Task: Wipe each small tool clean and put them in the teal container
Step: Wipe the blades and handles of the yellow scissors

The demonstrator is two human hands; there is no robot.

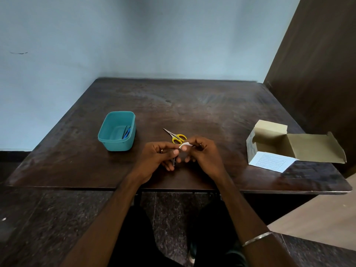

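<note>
My left hand [160,156] pinches a small dark metal tool [175,161] over the table's front middle; most of the tool is hidden by my fingers. My right hand [202,153] pinches a small white wipe [185,145] against the tool's upper end. Just behind my hands lie small scissors [176,136] with yellow handles, blades pointing back left. The teal container [107,137] stands to the left on the table, with a blue tool [126,133] and a thin dark one lying inside along its right wall.
An open cardboard box [269,151] with its flap folded out sits at the table's right. The dark wooden table [192,105] stands against a pale wall, with a brown panel at the right. My legs are under the front edge.
</note>
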